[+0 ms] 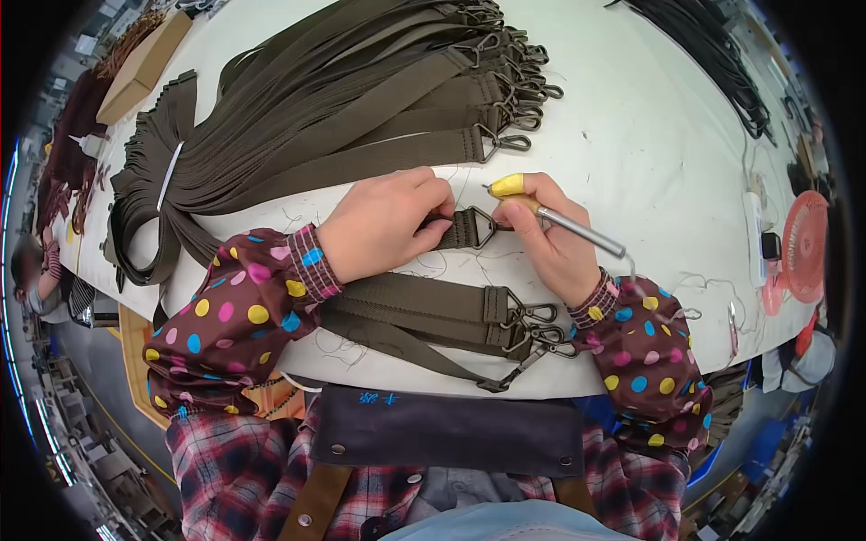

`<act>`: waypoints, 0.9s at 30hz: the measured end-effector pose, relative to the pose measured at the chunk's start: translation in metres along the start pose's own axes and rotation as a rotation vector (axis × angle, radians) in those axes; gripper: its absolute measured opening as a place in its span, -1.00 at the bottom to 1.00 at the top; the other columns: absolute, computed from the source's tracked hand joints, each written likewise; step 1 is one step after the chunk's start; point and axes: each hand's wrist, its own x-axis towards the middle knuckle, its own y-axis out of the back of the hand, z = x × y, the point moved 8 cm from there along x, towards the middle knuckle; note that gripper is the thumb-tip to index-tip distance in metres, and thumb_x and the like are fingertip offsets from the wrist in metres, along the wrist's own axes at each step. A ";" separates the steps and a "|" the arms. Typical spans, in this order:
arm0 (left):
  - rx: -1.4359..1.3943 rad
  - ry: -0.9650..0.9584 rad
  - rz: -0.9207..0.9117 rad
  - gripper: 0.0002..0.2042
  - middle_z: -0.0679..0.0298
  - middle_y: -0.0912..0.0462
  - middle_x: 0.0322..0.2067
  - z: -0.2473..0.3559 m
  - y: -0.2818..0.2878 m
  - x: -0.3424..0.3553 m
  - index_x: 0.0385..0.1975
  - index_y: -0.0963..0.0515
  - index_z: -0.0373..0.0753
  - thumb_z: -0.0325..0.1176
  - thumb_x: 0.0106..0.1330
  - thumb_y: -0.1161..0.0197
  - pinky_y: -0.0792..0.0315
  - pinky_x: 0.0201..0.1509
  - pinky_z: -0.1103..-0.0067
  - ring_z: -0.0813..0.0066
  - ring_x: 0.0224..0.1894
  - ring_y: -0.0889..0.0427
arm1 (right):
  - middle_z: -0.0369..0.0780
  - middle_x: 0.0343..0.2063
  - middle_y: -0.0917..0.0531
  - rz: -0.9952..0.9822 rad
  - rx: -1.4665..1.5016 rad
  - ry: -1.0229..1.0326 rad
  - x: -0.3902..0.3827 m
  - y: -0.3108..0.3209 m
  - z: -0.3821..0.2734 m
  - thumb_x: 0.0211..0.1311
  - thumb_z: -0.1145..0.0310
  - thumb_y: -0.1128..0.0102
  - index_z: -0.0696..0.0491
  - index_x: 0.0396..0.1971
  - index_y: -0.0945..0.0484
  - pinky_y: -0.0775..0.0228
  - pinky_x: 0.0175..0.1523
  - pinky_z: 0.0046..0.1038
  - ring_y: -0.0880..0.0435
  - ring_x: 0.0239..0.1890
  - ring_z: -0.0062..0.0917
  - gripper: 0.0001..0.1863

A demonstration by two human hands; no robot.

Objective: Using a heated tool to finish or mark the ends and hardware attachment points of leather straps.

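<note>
My left hand [383, 221] pinches a dark olive webbing strap [462, 229] close to its stitched end, where a dark metal triangular ring [484, 227] is looped in. Just right of that ring, my right hand [561, 257] is closed around a pen-shaped tool [582, 234] with a silver barrel and a cord; its tip points left, above the strap. A yellow cover [508, 185] wraps my right index finger. Beyond lies a big bundle of similar straps [298, 117], bound by a white tie [170, 176]. Nearer me, several straps [406, 302] lie with metal snap hooks [541, 314] rightward.
Loose thread ends are scattered over the white table [649, 180]. A cardboard box [144, 68] sits at far left, black cords [704, 54] at far right. By the right edge are a pink fan [805, 243] and a white power strip [755, 239]. Another person [41, 279] is at left.
</note>
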 end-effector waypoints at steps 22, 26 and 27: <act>0.528 -0.263 0.159 -0.86 0.34 -0.40 -0.53 0.032 0.017 -0.018 -0.46 -0.39 -0.15 -0.46 0.03 -0.22 -0.39 -0.52 0.54 0.40 -0.51 -0.51 | -0.23 -0.40 -0.49 -0.021 -0.696 0.590 -0.014 0.010 -0.028 -0.06 0.57 -0.17 0.07 -0.31 -0.43 -0.38 -0.28 -0.41 -0.48 -0.32 -0.35 -0.75; 0.463 -0.261 0.033 -0.87 0.34 -0.43 -0.51 0.025 -0.001 -0.020 -0.41 -0.41 -0.16 -0.44 0.08 -0.22 -0.41 -0.50 0.53 0.38 -0.50 -0.51 | -0.21 -0.41 -0.52 -0.022 -0.646 0.535 -0.014 0.017 -0.026 -0.05 0.58 -0.22 0.09 -0.30 -0.44 -0.40 -0.26 -0.40 -0.50 -0.31 -0.32 -0.74; 0.331 -0.211 0.024 -0.86 0.33 -0.45 -0.48 0.019 0.000 -0.018 -0.38 -0.42 -0.16 -0.42 0.10 -0.23 -0.41 -0.48 0.52 0.37 -0.50 -0.51 | -0.21 -0.41 -0.52 -0.024 -0.644 0.536 -0.014 0.016 -0.027 -0.05 0.58 -0.22 0.09 -0.30 -0.44 -0.40 -0.26 -0.40 -0.50 -0.31 -0.32 -0.74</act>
